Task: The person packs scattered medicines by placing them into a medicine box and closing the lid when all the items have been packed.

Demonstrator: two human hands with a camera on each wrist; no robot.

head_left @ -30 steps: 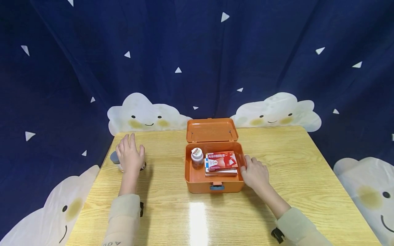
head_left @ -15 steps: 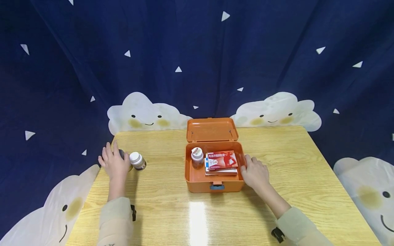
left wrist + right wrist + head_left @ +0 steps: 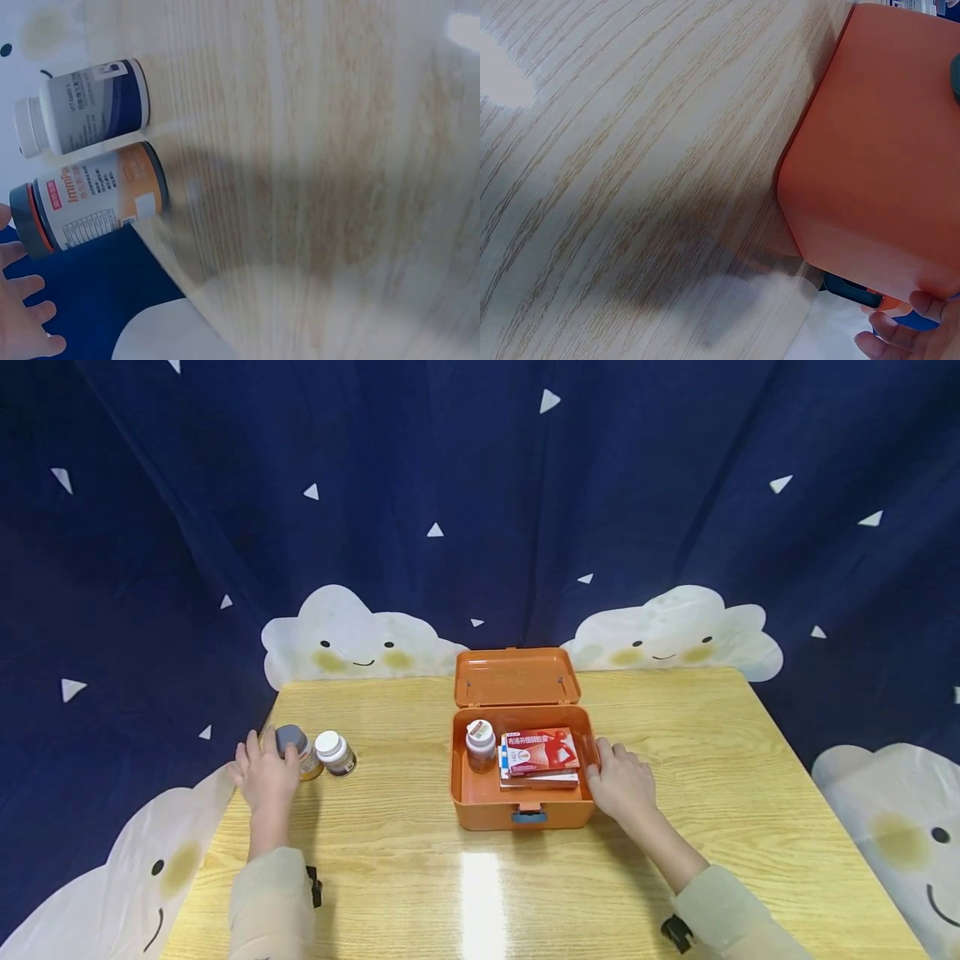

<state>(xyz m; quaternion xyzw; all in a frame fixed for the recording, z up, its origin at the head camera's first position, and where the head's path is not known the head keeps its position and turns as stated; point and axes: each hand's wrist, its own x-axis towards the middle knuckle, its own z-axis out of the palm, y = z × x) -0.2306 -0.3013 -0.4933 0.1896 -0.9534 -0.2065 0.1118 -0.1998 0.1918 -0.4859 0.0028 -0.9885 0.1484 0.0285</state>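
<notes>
My left hand [image 3: 267, 777] is at a grey-capped bottle [image 3: 308, 761], its fingers spread on the far left of the cap and its thumb in front. In the left wrist view, this pill bottle has a white and orange label [image 3: 105, 191], and a fingertip is right at its cap. A white-capped pill bottle [image 3: 337, 755] stands just to the right. My right hand [image 3: 624, 781] holds the right rim of the orange medicine box [image 3: 487, 816], thumb at the rim and fingers along the outer wall.
Inside the box are a white-capped bottle [image 3: 481, 747] and a red medicine carton [image 3: 538, 751] atop other cartons. The box's raised lid [image 3: 517, 679] leans back. The wooden table [image 3: 405, 877] ends at a dark blue curtain [image 3: 480, 485].
My left hand has moved left, from over the white-capped bottle to the grey-capped one, uncovering the white-capped bottle. My right hand and the box have stayed in place.
</notes>
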